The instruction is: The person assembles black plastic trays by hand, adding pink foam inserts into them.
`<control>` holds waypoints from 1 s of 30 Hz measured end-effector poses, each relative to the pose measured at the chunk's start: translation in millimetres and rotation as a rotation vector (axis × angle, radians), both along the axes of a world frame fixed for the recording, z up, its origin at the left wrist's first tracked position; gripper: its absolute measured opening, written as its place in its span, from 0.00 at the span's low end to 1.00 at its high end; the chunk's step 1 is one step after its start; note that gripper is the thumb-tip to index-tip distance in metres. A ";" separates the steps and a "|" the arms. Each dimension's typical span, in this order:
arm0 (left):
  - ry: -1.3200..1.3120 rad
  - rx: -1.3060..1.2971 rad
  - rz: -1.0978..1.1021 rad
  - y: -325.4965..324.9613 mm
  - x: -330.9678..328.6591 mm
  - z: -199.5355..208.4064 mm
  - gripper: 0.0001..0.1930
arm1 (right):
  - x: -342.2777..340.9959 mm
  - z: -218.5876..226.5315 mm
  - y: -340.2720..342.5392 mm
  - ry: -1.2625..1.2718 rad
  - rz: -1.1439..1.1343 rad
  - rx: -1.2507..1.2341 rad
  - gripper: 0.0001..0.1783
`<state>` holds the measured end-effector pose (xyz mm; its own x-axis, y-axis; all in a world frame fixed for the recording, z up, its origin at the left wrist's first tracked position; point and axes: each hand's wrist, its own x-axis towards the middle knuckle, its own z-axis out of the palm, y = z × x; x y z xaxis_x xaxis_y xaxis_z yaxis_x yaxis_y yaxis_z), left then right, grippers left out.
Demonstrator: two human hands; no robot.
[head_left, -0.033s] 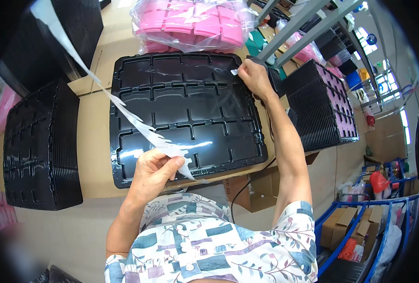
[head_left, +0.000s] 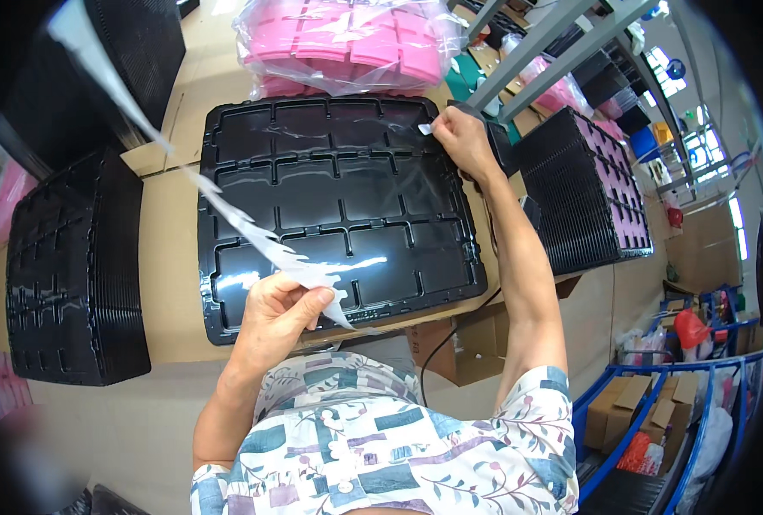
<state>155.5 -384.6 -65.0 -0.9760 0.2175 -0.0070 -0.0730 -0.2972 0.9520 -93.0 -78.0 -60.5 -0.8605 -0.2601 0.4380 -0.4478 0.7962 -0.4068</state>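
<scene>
A shiny black plastic tray (head_left: 313,202), divided into several compartments, lies flat in front of me. My left hand (head_left: 280,316) is closed over its near edge, pinching a long white strip (head_left: 257,236) with a jagged, torn-looking edge. From my fingers the strip runs up and away to the far left, crossing above the tray. At the tray's far right corner my right hand (head_left: 460,137) is closed, thumb and fingers together. A small white scrap (head_left: 424,130) sticks out from those fingertips; whether it is paper or film I cannot tell.
Clear bags of pink foam pieces (head_left: 347,43) sit beyond the tray. Stacks of black trays stand to the left (head_left: 72,266) and right (head_left: 570,197), the right one holding pink pieces. Grey metal bars (head_left: 562,64) rise at the far right. An open cardboard box (head_left: 476,348) is below the table edge.
The upper part of the white strip has swung slightly left. Both hands stay almost where they were, and the tray looks the same.
</scene>
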 end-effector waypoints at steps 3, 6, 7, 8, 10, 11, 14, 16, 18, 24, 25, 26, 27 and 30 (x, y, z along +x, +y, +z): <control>-0.005 0.025 0.029 -0.2 1.0 -0.8 0.02 | 2.3 10.3 1.5 -0.243 0.016 -0.375 0.13; 0.015 0.036 0.038 -1.2 0.9 -3.4 0.02 | 10.3 20.2 2.7 -0.610 0.159 -0.784 0.06; 0.005 0.064 0.047 -1.4 1.2 -4.5 0.02 | 11.9 20.6 1.9 -0.606 0.154 -0.794 0.06; -0.006 0.048 0.054 -2.6 1.1 -4.7 0.02 | 14.7 21.9 -0.9 -0.632 0.160 -0.889 0.06; -0.040 0.034 0.069 -0.7 0.6 4.3 0.03 | 16.0 21.6 3.0 -0.695 0.259 -1.087 0.07; -0.075 0.032 0.101 0.6 0.7 7.9 0.03 | 20.5 23.4 2.6 -0.693 0.255 -1.096 0.07; -0.043 0.036 0.142 4.0 -4.7 7.1 0.05 | 53.4 30.6 -7.2 -0.828 0.500 -1.237 0.07; -0.037 0.015 0.158 6.4 -12.1 10.7 0.05 | 79.8 32.0 -14.7 -0.992 0.626 -1.318 0.04; -0.061 -0.004 0.145 14.4 -21.1 18.7 0.05 | 112.1 42.8 -22.8 -1.128 0.644 -1.339 0.02; -0.020 0.033 0.059 35.7 -33.2 26.0 0.05 | 158.9 43.6 -40.9 -1.327 0.700 -1.341 0.04; -0.023 0.026 0.061 35.7 -32.0 25.9 0.05 | 162.7 43.4 -47.7 -1.324 0.731 -1.349 0.05; -0.020 0.028 0.060 36.5 -30.5 25.6 0.05 | 165.4 42.2 -51.7 -1.316 0.738 -1.375 0.09; -0.018 0.032 0.058 37.1 -28.9 25.5 0.05 | 167.8 40.7 -54.6 -1.308 0.744 -1.399 0.13; -0.007 0.027 0.063 34.6 -24.0 25.0 0.05 | 167.6 37.5 -60.4 -1.242 0.760 -1.377 0.17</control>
<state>131.6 -350.1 -40.0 -0.9877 0.1560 -0.0083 -0.0596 -0.3269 0.9432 74.6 -138.4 -22.9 -0.6914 -0.7224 -0.0111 0.4747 -0.4426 -0.7608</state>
